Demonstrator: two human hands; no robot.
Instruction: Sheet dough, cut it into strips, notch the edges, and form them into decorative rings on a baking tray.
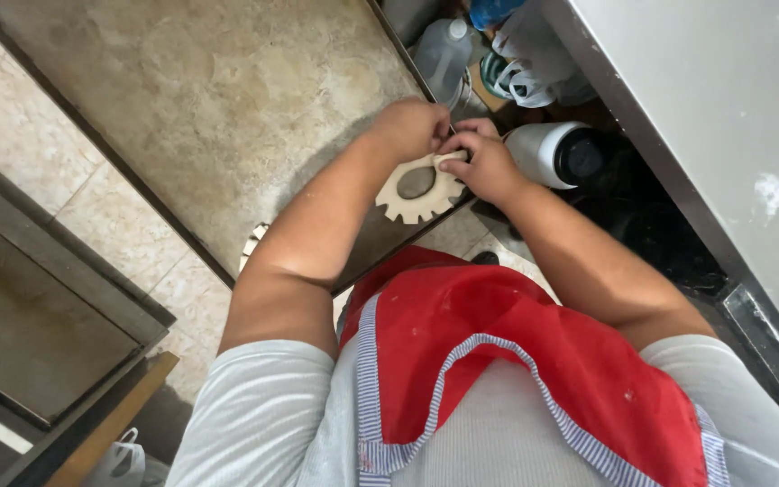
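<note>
Both my hands meet in front of me over a pale ring of dough [418, 191] with notched, tooth-like cuts along its lower edge. My left hand [415, 126] pinches the top of the ring from the left. My right hand [484, 164] grips the same spot from the right, fingers closed on the dough. The ring hangs between my hands above the edge of a stone-look counter [218, 99]. I wear a red apron [498, 334] with striped trim over a grey shirt.
A white and black appliance [556, 153] lies just right of my right hand. A plastic jug [444, 54] and white bags [525, 77] sit beyond. A grey metal worktop [732, 117] runs along the right. Tiled floor and a metal unit [38, 316] lie at left.
</note>
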